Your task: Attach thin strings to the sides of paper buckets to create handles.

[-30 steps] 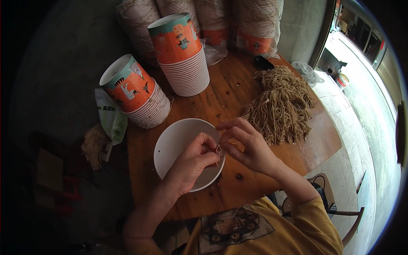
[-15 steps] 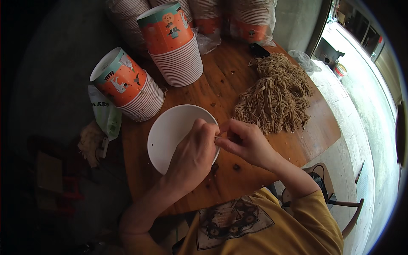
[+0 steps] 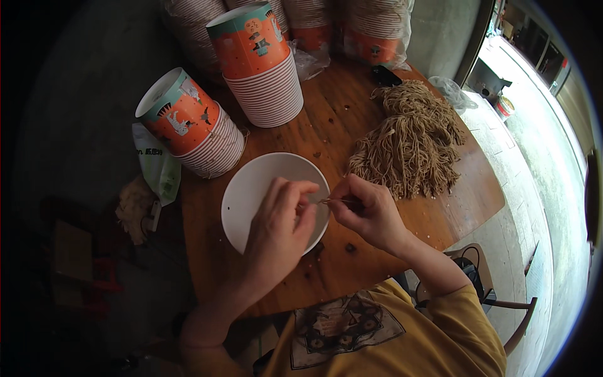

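While over white bowl [image 3: 251,188] | both hands pinch thin tan string [image 3: 333,201] | taut, short

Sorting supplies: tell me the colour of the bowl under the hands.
Plain white inside; the bowl shows best in the head view.

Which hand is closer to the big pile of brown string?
The right hand. It sits just below the pile of brown string, almost at its lower ends. The left hand is farther left, over the white bowl.
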A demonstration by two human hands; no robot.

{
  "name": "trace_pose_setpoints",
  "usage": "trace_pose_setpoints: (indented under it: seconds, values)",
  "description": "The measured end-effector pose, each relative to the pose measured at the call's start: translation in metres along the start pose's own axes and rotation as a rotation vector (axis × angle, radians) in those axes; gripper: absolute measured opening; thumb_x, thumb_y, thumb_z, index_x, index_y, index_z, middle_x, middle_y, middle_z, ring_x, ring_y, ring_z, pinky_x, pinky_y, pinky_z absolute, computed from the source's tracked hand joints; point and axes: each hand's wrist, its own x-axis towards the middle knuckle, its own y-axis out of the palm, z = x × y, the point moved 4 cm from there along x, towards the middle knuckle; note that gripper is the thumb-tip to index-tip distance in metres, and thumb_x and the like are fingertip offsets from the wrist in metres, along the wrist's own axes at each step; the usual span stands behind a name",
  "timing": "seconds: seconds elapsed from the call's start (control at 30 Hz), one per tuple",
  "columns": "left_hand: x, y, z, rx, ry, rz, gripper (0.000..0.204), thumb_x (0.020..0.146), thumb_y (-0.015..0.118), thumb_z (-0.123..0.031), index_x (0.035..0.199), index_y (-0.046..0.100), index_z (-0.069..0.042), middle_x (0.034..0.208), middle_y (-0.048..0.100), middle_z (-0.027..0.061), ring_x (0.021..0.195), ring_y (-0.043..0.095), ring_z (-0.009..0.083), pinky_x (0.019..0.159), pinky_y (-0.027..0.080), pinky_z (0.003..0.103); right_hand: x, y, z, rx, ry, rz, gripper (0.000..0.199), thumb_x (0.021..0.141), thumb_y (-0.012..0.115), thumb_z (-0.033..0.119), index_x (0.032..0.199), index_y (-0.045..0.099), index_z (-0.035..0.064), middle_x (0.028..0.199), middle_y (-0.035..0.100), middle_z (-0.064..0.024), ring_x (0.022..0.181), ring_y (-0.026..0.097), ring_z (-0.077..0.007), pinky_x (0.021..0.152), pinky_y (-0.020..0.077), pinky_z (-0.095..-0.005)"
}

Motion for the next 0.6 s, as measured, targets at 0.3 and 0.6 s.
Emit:
trace_pose_setpoints:
  seconds: [0.3,0.6]
  values:
    - [0.0,0.013,0.003,0.037,0.053,-0.009,0.014,0.084,0.059,-0.001,0.096,0.052,-0.002,0.088,0.056,0.0124,0.075,0.06,0.0288,0.063,0.049,0.037,-0.005,0.002,0.002,0.043,0.048,-0.005,0.01,0.083,0.064,0.006,0.085,0.056,0.0006,0.072,0.057,-0.0022,0.065,0.051,-0.0047,0.058,0.0436,-0.0216]
    - [0.003,0.017,0.008,-0.247,-0.064,0.002,0.01,0.083,0.058,0.003,0.09,0.052,-0.002,0.084,0.057,0.0068,0.075,0.06,0.0168,0.065,0.049,0.03,-0.01,0.0,0.004,0.038,0.087,0.023,0.012,0.083,0.063,0.008,0.089,0.056,0.0007,0.075,0.062,-0.0068,0.066,0.061,-0.0115,0.058,0.0492,-0.0261]
